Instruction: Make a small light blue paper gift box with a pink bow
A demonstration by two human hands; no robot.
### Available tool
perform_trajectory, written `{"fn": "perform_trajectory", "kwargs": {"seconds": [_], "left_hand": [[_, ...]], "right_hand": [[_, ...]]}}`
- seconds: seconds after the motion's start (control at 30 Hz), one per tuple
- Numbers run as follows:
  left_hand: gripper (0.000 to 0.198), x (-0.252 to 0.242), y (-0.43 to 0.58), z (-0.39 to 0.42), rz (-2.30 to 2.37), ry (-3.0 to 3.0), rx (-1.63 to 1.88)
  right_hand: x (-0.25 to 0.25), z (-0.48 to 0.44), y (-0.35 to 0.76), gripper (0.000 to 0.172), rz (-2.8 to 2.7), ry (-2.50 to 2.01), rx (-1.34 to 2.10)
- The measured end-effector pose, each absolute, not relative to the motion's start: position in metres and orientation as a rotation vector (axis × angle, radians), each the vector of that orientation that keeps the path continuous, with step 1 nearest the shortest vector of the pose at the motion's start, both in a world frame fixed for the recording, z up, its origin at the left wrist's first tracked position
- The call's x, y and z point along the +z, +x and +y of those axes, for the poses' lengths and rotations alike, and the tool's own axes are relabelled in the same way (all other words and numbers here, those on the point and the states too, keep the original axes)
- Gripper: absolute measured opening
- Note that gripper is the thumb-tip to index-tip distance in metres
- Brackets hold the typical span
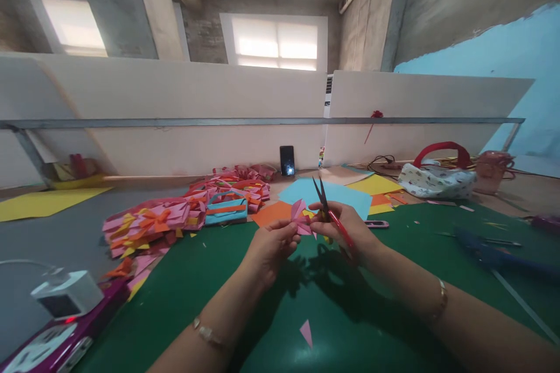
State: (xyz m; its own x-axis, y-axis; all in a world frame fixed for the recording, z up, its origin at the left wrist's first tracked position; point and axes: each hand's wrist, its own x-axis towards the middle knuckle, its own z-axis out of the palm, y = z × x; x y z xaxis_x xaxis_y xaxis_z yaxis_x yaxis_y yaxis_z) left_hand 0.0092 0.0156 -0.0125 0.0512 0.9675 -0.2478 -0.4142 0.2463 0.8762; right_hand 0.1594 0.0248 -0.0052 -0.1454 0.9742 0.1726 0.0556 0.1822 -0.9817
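Pink pointed paper shape (299,211) beside red-handled scissors (324,201)

Your left forearm (221,306) comes in from seven o'clock, aimed at one, and your left hand (272,245) pinches with thumb and fingertips. Your right forearm (406,274) enters from four, aimed at ten; your right hand (347,227) faces nine, fingers curled in a grip.

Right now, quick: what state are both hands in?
Left hand: closed, pinching folded pink paper.
Right hand: closed, holding red-handled scissors.
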Motion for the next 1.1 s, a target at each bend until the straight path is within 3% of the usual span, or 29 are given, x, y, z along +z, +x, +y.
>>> {"fn": "perform_trajectory", "kwargs": {"seconds": [0.5, 1.1], "left_hand": [[0.015, -0.0112, 0.0094, 0.0148, 0.98, 0.678, 1.238], [0.021, -0.015, 0.0094, 0.0168, 0.989, 0.747, 1.211]], "right_hand": [[-0.01, 0.0245, 0.1603, 0.04, -1.602, -0.96, 0.825], [-0.0138, 0.0275, 0.1602, 0.039, -1.649, -1.015, 0.849]]}}
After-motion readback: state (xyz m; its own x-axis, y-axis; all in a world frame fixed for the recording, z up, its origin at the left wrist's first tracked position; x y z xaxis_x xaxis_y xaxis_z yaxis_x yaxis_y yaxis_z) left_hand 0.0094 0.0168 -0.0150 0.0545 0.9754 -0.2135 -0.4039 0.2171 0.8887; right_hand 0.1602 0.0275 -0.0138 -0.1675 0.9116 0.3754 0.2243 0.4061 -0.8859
